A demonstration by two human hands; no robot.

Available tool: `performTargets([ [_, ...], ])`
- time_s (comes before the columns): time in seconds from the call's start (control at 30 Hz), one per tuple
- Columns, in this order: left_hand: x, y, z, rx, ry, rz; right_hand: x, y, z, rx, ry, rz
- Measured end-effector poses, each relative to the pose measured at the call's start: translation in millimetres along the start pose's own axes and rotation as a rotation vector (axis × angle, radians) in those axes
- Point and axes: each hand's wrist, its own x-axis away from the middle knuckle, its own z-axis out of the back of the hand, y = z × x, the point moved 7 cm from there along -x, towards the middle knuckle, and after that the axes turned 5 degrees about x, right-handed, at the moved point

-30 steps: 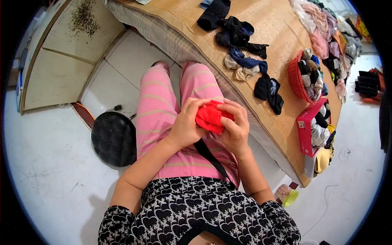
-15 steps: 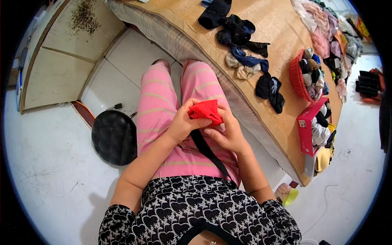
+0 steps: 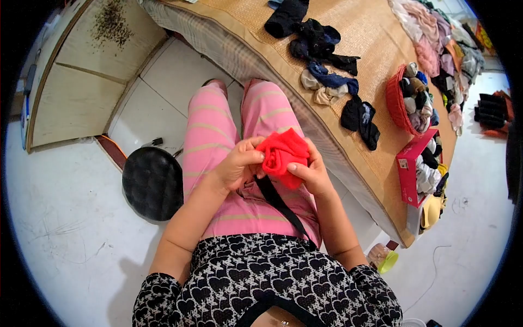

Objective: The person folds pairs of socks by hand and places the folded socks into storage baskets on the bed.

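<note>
Above my lap I hold a bunched red sock [image 3: 286, 155], its cloth folded over with a rolled part showing on the near left side. My left hand [image 3: 238, 166] pinches its left edge between thumb and fingers. On the other side, my right hand [image 3: 315, 175] grips it with the thumb pressed on the front and the fingers behind, partly hidden. A black strap [image 3: 280, 204] hangs below the sock across my pink striped trousers [image 3: 210, 131].
On the mat-covered bed [image 3: 376, 54] lie dark socks [image 3: 316, 41] and a pale pair [image 3: 327, 94]. A red basket [image 3: 393, 101] and a pink box [image 3: 407, 173] hold more socks. Clothes [image 3: 430, 49] pile up behind. A black round stool [image 3: 152, 184] stands at left.
The red sock has been turned and opened out into a larger, looser bundle, showing its rolled part. My left hand has shifted slightly left and my right hand slightly right.
</note>
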Motion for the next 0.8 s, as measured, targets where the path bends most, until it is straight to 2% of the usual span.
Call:
performTargets([
  [0.03, -3.4, -4.4, 7.4, 0.0, 0.001, 0.0, -0.9, -4.5, 2.1, 0.311, 0.042, 0.091],
  [0.07, -6.2, 6.6, 29.6, -0.405, 0.184, -0.25, -1.4, -10.2, 1.2, 0.623, 0.083, 0.182],
  [0.1, 0.6, 26.1, 27.3, -0.811, 0.367, -0.498, -0.9, -30.8, -15.3, 0.887, 0.085, 0.376],
  [0.13, 4.9, 31.0, 20.2, -0.986, 0.436, -0.613, 2.1, -35.5, -21.3, 0.965, 0.111, 0.477],
  [0.17, 6.5, 31.6, 18.3, -0.987, 0.435, -0.614, 6.0, -39.7, -26.7, 1.042, 0.137, 0.578],
  [0.2, 9.0, 32.6, 17.1, -0.977, 0.453, -0.615, 5.9, -38.1, -27.9, 1.042, 0.138, 0.578],
  [0.27, 10.7, 34.7, 11.9, -0.967, 0.471, -0.616, 9.6, -42.2, -17.3, 1.044, 0.375, 0.592],
  [0.3, 8.3, 33.8, 5.4, -0.912, 0.413, -0.622, 8.8, -42.3, -18.9, 1.043, 0.375, 0.592],
  [0.37, 6.8, 30.9, 3.1, -0.856, 0.356, -0.628, 13.8, -51.4, -18.1, 1.117, 0.541, 0.673],
  [0.4, 3.0, 20.4, 4.1, -0.859, 0.275, -0.529, 14.2, -51.4, -18.2, 1.146, 0.556, 0.684],
  [0.47, -1.5, -0.2, 6.1, -0.846, 0.147, -0.345, 15.3, -52.7, -22.3, 1.189, 0.542, 0.667],
  [0.5, -1.1, -0.6, 1.8, -0.845, 0.146, -0.343, 14.8, -52.1, -25.8, 1.229, 0.525, 0.649],
  [0.57, 1.9, 6.8, -12.4, -0.816, 0.136, -0.477, 13.3, -49.2, -31.3, 1.238, 0.502, 0.668],
  [0.63, 0.3, 8.0, -11.3, -0.766, 0.142, -0.49, 11.4, -45.6, -35.8, 1.206, 0.463, 0.711],
  [0.7, -0.4, 8.7, -7.0, -0.718, 0.146, -0.502, 9.0, -46.2, -37.4, 1.167, 0.427, 0.648],
  [0.8, -1.7, 9.1, 6.6, -0.63, 0.153, -0.482, 2.9, -40.9, -37.6, 1.037, 0.255, 0.531],
])
